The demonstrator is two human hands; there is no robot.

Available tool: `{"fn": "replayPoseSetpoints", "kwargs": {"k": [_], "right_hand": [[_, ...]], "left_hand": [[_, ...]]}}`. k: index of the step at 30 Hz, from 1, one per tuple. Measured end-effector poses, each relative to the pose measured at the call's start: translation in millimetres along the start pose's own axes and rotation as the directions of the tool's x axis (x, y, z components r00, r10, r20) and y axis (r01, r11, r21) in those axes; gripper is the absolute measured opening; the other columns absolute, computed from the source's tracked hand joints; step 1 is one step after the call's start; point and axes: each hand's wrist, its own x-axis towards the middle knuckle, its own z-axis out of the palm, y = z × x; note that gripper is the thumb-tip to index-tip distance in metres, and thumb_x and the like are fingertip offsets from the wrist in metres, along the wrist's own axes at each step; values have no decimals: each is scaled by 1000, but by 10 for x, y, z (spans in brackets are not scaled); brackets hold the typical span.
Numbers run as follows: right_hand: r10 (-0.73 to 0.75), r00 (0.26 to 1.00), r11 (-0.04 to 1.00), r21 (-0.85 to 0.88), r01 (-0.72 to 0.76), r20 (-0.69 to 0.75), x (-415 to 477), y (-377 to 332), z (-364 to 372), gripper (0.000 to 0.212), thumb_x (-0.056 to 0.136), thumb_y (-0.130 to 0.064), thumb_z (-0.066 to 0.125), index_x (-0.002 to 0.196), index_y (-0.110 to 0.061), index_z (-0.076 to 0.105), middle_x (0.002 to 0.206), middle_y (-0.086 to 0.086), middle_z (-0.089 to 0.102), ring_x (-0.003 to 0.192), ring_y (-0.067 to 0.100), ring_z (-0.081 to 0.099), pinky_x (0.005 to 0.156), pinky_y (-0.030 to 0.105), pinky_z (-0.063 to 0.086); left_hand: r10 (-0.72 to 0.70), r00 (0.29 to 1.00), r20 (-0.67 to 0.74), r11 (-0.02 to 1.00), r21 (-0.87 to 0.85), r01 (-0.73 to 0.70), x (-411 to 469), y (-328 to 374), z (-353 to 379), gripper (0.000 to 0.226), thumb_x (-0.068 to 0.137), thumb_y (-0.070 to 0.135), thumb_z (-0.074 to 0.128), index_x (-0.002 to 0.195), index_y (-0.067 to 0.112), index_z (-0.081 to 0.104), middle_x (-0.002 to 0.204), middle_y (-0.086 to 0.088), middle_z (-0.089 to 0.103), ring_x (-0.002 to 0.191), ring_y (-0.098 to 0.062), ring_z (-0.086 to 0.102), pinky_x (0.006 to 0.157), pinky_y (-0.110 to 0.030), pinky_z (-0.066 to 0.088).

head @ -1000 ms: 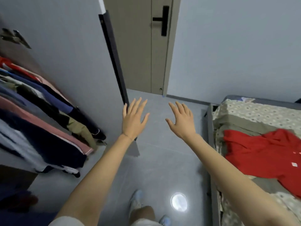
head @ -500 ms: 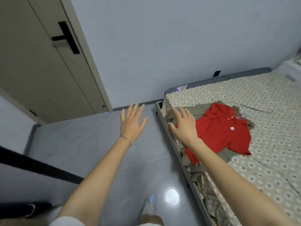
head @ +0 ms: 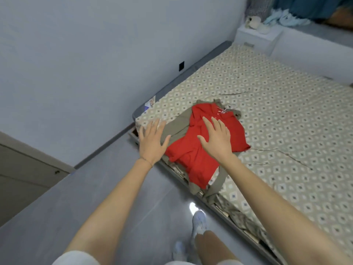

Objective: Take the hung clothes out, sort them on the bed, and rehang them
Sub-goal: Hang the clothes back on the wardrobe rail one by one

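A red polo shirt lies spread on top of an olive-brown garment at the near corner of the bed, which has a patterned cover. A hanger hook shows at the shirt's collar. My right hand hovers over the red shirt with fingers straight and spread, holding nothing. My left hand is stretched out beside it, over the bed's corner edge, fingers also spread and empty. Whether either hand touches the cloth I cannot tell.
Grey floor runs along the bed's left side, with my feet in light shoes on it. A grey wall stands behind. A white ledge with small items sits at the bed's far end.
The view has swung right from the wardrobe and door to the bed. Both open hands have moved over the clothes on the bed's corner.
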Motion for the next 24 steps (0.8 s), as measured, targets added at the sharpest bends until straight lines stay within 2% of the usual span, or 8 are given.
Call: {"fn": "replayPoseSetpoints", "kwargs": {"k": [3,14,21,24], "right_hand": [[72,997,997,-1,-72,-3,312,342,66,69,94,-43,56,154,-26,27,159,11,27,148,32,17,117,49,18],[282,957,958,23,-284,75,1524,1460,265,69,93,-44,56,153,-25,28,158,11,27,147,31,19,118,51,19],[390,915,920,-8,-392,107,2165,1916,563,69,94,-45,54,154,-24,27,158,9,26,146,30,18,119,49,14],[447,888,894,-7,-449,112,2430,2111,794,68,94,-44,54,153,-24,27,158,9,26,146,30,18,119,49,12]], "left_hand": [[54,997,56,998,-14,-53,467,151,311,66,96,57,24,152,22,36,159,-6,32,149,-26,24,120,-55,10],[130,977,172,991,-55,-122,2053,599,1161,69,95,58,23,152,23,35,158,-7,34,148,-28,26,118,-57,11],[206,952,228,976,-117,-183,2941,741,1744,67,95,55,26,153,21,34,158,-8,33,147,-29,27,119,-56,8],[210,942,260,976,-111,-187,3265,699,2160,65,95,54,30,151,22,38,156,-8,38,145,-28,31,118,-56,13]]}}
